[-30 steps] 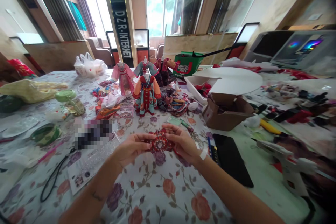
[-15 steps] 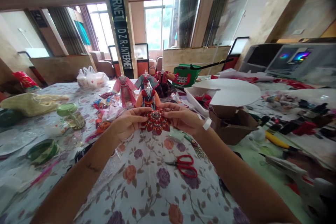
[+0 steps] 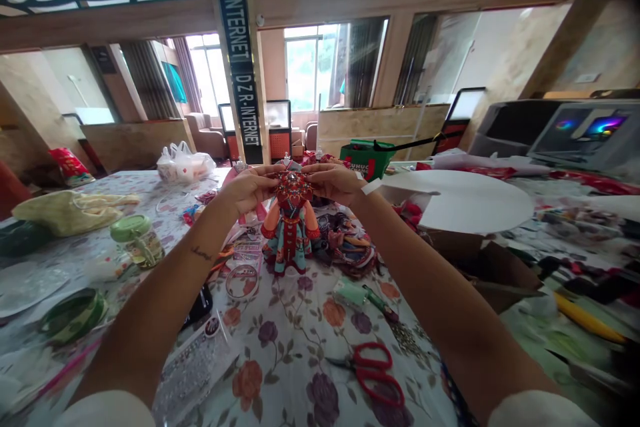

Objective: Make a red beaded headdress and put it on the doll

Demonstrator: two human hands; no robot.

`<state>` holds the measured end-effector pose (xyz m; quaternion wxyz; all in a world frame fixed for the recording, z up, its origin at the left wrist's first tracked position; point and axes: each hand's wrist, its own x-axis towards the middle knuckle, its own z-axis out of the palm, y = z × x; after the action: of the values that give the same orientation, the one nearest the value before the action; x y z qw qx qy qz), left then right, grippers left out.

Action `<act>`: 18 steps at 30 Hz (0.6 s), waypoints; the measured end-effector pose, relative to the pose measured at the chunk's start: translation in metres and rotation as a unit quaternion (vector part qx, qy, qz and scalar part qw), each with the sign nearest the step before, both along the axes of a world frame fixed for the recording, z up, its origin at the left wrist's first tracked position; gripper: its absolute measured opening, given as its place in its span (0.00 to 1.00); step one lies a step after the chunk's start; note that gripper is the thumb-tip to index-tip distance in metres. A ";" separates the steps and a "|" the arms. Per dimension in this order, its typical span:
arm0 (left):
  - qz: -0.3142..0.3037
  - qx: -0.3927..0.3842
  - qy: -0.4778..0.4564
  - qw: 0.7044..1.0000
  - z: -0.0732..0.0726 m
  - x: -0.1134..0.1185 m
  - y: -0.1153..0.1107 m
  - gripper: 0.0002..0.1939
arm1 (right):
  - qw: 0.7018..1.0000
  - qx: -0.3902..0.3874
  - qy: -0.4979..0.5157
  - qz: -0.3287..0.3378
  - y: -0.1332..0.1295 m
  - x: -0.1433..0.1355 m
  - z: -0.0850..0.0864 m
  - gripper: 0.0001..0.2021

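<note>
My left hand (image 3: 249,190) and my right hand (image 3: 339,183) each pinch one side of a small red beaded collar (image 3: 293,190) with petal-shaped edges. They hold it up at the neck of a miniature robe (image 3: 290,240) in red, teal and orange, which stands upright on a small dress form. The collar covers the robe's top, and whether it rests on the form I cannot tell. Other doll-sized robes behind are mostly hidden by my hands. Red-handled scissors (image 3: 373,367) lie nearer to me on the flowered cloth.
Left of the robe are a roll of tape (image 3: 242,282), a clear bead box (image 3: 193,367) and a green-lidded jar (image 3: 137,240). Dark patterned fabric (image 3: 347,243) lies to its right. Farther right, a white round board (image 3: 480,200) sits above an open cardboard box (image 3: 500,273).
Both hands have carried the collar up and forward, from in front of the robe to its neck. More of the robe's skirt now shows, and the view has tilted upward.
</note>
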<state>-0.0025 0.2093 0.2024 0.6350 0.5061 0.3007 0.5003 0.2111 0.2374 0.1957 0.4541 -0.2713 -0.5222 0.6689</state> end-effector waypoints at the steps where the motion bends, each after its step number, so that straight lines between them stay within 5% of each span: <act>1: 0.004 -0.004 0.001 1.000 -0.002 -0.001 0.004 0.16 | 1.000 -0.008 -0.001 -0.003 0.006 0.000 -0.003 0.10; 18: 0.029 -0.066 0.049 0.996 -0.017 0.001 0.027 0.13 | 0.997 -0.066 0.034 -0.032 0.019 -0.004 -0.028 0.10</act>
<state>-0.0014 0.2360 0.1851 0.6368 0.4774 0.3786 0.4725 0.2072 0.2560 0.1674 0.4739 -0.2949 -0.4523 0.6956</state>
